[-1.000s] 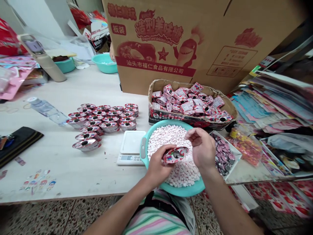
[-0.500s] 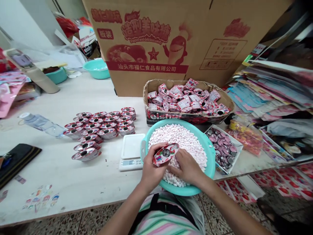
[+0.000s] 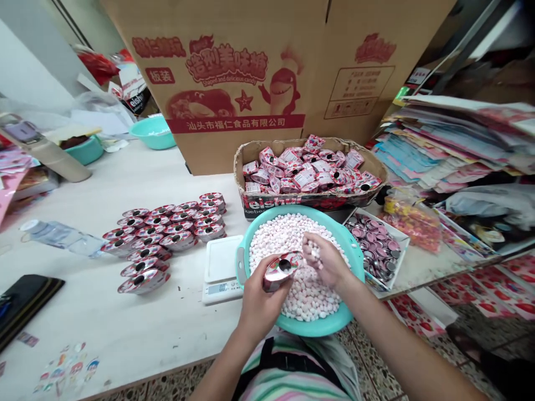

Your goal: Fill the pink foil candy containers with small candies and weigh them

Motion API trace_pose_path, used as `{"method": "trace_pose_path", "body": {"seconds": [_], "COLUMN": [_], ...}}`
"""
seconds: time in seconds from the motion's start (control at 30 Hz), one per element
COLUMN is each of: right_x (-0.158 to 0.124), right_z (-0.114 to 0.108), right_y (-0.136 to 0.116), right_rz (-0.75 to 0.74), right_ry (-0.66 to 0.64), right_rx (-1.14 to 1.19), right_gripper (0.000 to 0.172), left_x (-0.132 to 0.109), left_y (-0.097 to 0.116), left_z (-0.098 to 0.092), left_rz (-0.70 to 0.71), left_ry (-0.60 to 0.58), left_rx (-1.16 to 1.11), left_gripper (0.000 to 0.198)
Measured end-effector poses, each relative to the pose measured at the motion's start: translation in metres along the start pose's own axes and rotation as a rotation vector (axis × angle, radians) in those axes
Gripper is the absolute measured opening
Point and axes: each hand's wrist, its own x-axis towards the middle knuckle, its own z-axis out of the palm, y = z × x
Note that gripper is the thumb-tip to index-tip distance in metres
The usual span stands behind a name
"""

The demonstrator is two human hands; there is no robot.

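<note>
My left hand grips a small red-and-pink printed candy box, oval, with its dark round opening facing up. Beside it, my right hand is curled around a scoop of small white candies, palm turned partly up. Both hands are over a turquoise basin filled with pale pinkish-white candies. Left of the basin lies a white digital scale. Similar oval boxes stand in rows farther left, with dark openings on top.
Behind the basin, a cut-down carton holds many more oval boxes. A white tray of round pink-and-silver caps sits at the right. A large cardboard box stands behind. A water bottle lies at the left.
My right hand has come up out of the candies with some in its grasp. The box in my left hand has been tipped more level, opening upward. The camera view has shifted slightly.
</note>
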Motion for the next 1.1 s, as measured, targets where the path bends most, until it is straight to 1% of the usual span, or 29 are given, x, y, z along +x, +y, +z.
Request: {"method": "trace_pose_path", "body": {"seconds": [0.1,0.2,0.27,0.37,0.47,0.57,0.7,0.9,1.1], "right_x": [0.002,0.000,-0.002,-0.007,-0.012,-0.018,-0.023,-0.027,-0.028], "right_z": [0.005,0.015,0.021,0.030,0.037,0.044,0.050,0.054,0.059], "right_y": [-0.018,-0.024,-0.025,-0.026,-0.030,-0.029,-0.021,-0.019,-0.024], "right_rz": [0.025,0.021,0.002,-0.066,-0.125,-0.145,-0.191,-0.157,-0.146], "right_ry": [0.002,0.028,0.070,0.176,0.231,0.218,0.197,0.166,0.172], "right_rx": [0.221,0.360,0.425,0.484,0.444,0.370,0.314,0.302,0.318], "right_gripper": [0.019,0.020,0.022,0.026,0.031,0.032,0.033,0.034,0.032], "left_x": [-0.001,-0.002,-0.003,-0.002,-0.001,0.000,0.002,0.001,0.001], "left_y": [-0.002,-0.005,-0.007,-0.008,-0.008,-0.007,-0.006,-0.010,-0.012], "left_z": [0.005,0.009,0.010,0.008,0.008,0.011,0.014,0.016,0.015], "left_rz": [0.004,0.027,0.063,0.128,0.161,0.166,0.140,0.089,0.148], "left_ry": [-0.065,-0.092,-0.090,-0.095,-0.106,-0.104,-0.113,-0.097,-0.093], "left_rx": [0.032,0.105,0.150,0.206,0.244,0.257,0.228,0.196,0.236], "left_gripper": [0.036,0.040,0.044,0.047,0.048,0.047,0.046,0.047,0.049]}}
